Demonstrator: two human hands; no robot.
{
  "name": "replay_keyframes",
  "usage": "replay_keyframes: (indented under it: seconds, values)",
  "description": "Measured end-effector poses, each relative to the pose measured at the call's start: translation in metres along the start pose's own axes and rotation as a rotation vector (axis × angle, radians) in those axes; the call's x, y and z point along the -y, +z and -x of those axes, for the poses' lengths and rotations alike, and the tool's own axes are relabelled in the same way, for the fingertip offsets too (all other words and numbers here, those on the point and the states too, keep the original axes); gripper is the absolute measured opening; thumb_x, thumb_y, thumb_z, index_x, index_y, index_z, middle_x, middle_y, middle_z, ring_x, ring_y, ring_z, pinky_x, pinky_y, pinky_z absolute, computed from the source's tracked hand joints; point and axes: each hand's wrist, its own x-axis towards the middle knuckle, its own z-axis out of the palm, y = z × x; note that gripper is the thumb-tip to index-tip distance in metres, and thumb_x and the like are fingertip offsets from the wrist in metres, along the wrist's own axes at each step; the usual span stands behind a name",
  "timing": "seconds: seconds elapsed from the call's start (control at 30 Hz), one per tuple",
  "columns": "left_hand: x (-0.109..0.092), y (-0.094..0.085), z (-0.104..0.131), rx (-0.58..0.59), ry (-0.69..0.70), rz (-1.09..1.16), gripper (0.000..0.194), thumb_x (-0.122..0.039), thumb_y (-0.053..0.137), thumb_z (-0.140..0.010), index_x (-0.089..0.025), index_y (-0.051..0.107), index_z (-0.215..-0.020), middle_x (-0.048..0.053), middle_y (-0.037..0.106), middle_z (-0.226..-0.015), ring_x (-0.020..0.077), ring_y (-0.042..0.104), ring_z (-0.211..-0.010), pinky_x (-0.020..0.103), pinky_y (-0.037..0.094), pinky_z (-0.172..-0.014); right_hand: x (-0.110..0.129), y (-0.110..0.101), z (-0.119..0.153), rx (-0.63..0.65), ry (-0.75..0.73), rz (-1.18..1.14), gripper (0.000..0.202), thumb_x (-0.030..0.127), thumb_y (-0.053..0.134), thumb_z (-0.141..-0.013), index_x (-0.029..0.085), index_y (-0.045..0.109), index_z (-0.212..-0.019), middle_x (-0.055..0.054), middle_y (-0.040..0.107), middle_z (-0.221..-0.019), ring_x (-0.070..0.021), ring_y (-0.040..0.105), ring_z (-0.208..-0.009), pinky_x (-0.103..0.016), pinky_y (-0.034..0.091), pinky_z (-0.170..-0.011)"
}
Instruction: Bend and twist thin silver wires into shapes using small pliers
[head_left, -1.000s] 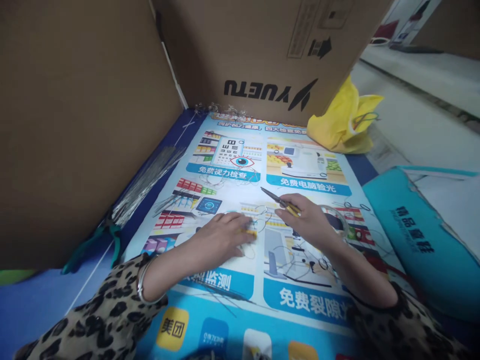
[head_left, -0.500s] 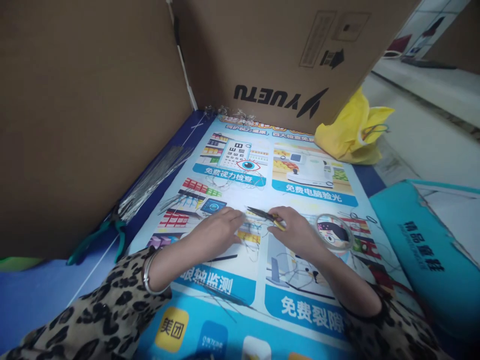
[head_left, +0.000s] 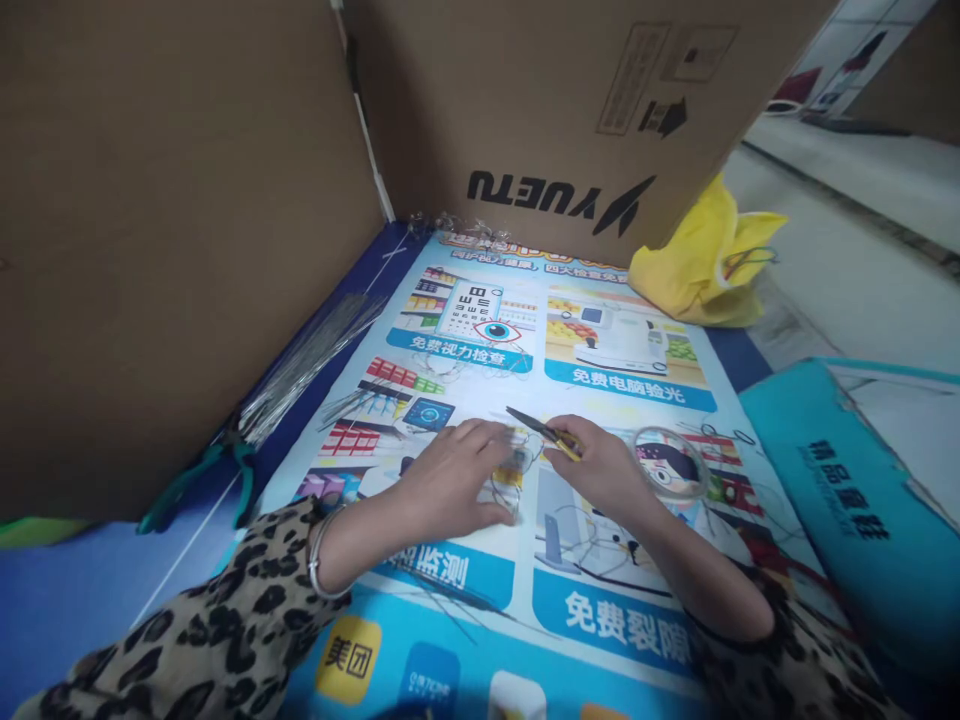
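My right hand (head_left: pixel 592 460) is closed around the yellow handles of a pair of small scissors (head_left: pixel 540 424), whose dark blades point away to the left. My left hand (head_left: pixel 454 475), with a silver bangle at the wrist, is low over the poster (head_left: pixel 480 395). Its thumb is spread apart from the fingers, and thin looped wires (head_left: pixel 504 490) lie by the fingertips. Whether the fingers touch these wires is not clear. Right of my right hand lies a clear roll of tape (head_left: pixel 670 466). More dark thin wires (head_left: pixel 439 585) lie nearer to me.
Large cardboard panels (head_left: pixel 525 90) stand at the left and back. A bundle of straight wires (head_left: pixel 307 370) and green-handled pliers (head_left: pixel 202 480) lie at left. A yellow bag (head_left: pixel 697 270) sits at back right, with a turquoise box (head_left: pixel 832 480) in front of it.
My left hand has moved right, its thumb now more widely spread beside the looped wires. My right hand with the scissors has shifted slightly right.
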Motion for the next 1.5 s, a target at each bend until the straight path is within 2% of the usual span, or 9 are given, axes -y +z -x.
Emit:
replay_keyframes:
  seconds: [0.17,0.37,0.47,0.67,0.83,0.93,1.13,1.3,1.5]
  values:
    - [-0.008,0.008,-0.003,-0.005,-0.014,-0.009,0.052,-0.045,0.069,-0.068,-0.019,0.053,-0.110,0.010,0.047,-0.130,0.0278,0.040,-0.121,0.044,0.037,-0.097,0.002,0.002,0.003,0.030,-0.022,-0.072,0.022,0.028,0.051,-0.075,0.023,0.059,-0.095,0.000,0.066,-0.093,-0.0173,0.060,-0.086,-0.029,0.044,-0.078]
    - [0.002,0.004,0.000,-0.021,-0.033,0.000,0.052,-0.042,0.066,-0.072,-0.021,0.050,-0.117,0.008,0.046,-0.132,0.0276,0.039,-0.122,0.045,0.035,-0.098,0.006,-0.007,0.007,0.049,0.078,-0.018,0.029,0.037,0.057,-0.073,0.025,0.057,-0.100,-0.001,0.064,-0.098,-0.0189,0.059,-0.089,-0.031,0.043,-0.079]
    - [0.010,-0.002,0.003,-0.041,-0.050,-0.003,0.050,-0.045,0.062,-0.075,-0.020,0.050,-0.117,0.009,0.046,-0.133,0.0273,0.038,-0.123,0.044,0.034,-0.100,0.002,-0.012,0.008,0.150,-0.036,0.117,0.037,0.039,0.061,-0.070,0.023,0.056,-0.102,-0.004,0.061,-0.104,-0.0218,0.057,-0.096,-0.034,0.043,-0.082]
    - [0.025,-0.011,0.005,-0.052,-0.078,-0.074,0.019,-0.029,0.052,-0.084,-0.017,0.061,-0.096,0.007,0.059,-0.118,0.0257,0.049,-0.112,0.042,0.039,-0.093,-0.019,-0.023,0.001,0.329,-0.288,0.345,0.049,0.038,0.069,-0.065,0.017,0.054,-0.107,-0.010,0.059,-0.105,-0.0247,0.052,-0.099,-0.037,0.041,-0.086]
    - [0.026,-0.012,0.004,-0.017,-0.087,-0.078,0.014,-0.021,0.051,-0.084,-0.016,0.061,-0.092,0.007,0.065,-0.103,0.0240,0.055,-0.102,0.040,0.040,-0.090,-0.035,-0.033,-0.004,0.361,-0.335,0.445,0.047,0.036,0.069,-0.066,0.018,0.055,-0.107,-0.012,0.058,-0.110,-0.0262,0.052,-0.102,-0.038,0.042,-0.087]
    - [0.026,-0.011,0.004,-0.009,-0.087,-0.095,0.016,-0.017,0.048,-0.084,-0.016,0.062,-0.091,0.006,0.065,-0.098,0.0238,0.055,-0.100,0.039,0.040,-0.088,-0.036,-0.041,-0.006,0.364,-0.310,0.522,0.041,0.034,0.067,-0.067,0.019,0.057,-0.104,-0.011,0.060,-0.109,-0.0261,0.054,-0.101,-0.038,0.043,-0.085]
    - [0.030,-0.013,0.004,-0.021,-0.117,-0.105,0.018,-0.015,0.045,-0.085,-0.016,0.062,-0.088,0.005,0.066,-0.090,0.0216,0.058,-0.091,0.036,0.043,-0.083,-0.035,-0.051,-0.005,0.335,-0.257,0.606,0.032,0.032,0.060,-0.072,0.020,0.058,-0.102,-0.010,0.063,-0.104,-0.0257,0.056,-0.097,-0.038,0.045,-0.081]
    - [0.031,-0.022,0.001,-0.030,-0.157,-0.188,0.019,-0.018,0.045,-0.086,-0.017,0.063,-0.084,0.006,0.067,-0.082,0.0219,0.061,-0.084,0.035,0.044,-0.076,-0.030,-0.052,-0.003,0.267,-0.236,0.590,0.033,0.040,0.046,-0.082,0.021,0.056,-0.107,-0.009,0.062,-0.110,-0.0256,0.056,-0.100,-0.039,0.044,-0.083]
    - [0.027,-0.030,-0.009,0.012,-0.199,-0.322,0.015,-0.021,0.048,-0.083,-0.016,0.062,-0.080,0.007,0.064,-0.077,0.0212,0.061,-0.073,0.030,0.045,-0.063,0.008,-0.053,-0.003,0.263,-0.248,0.668,0.032,0.043,0.044,-0.083,0.022,0.058,-0.103,-0.009,0.063,-0.107,-0.0257,0.057,-0.098,-0.037,0.044,-0.079]
